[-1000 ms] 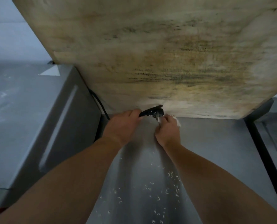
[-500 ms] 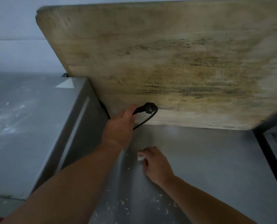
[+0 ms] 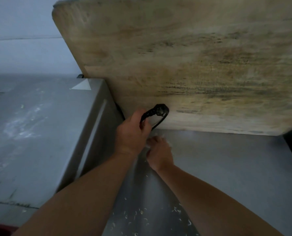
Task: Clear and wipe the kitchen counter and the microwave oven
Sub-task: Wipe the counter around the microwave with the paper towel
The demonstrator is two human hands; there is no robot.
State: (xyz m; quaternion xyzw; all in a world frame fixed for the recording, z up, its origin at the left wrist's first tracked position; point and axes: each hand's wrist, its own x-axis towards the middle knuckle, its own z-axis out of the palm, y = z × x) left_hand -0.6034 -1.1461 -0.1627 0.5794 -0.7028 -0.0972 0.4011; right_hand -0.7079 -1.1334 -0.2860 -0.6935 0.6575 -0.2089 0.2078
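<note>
The left hand (image 3: 133,132) is gripping a black cord (image 3: 156,114) before the leaning wooden board (image 3: 193,65); the right hand (image 3: 159,150) is resting on the table (image 3: 227,167), its grasp impossible to tell.

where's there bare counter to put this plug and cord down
Free: the steel counter right of the right hand, bordered behind by the leaning wooden board. Crowded: the near strip with white scraps, and the gap where the left hand holds the black plug.

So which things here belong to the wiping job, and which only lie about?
Job: steel counter; white crumbs; microwave oven; black power cord, held up by the left hand; right hand on the counter.
Lying about: wooden board.
</note>
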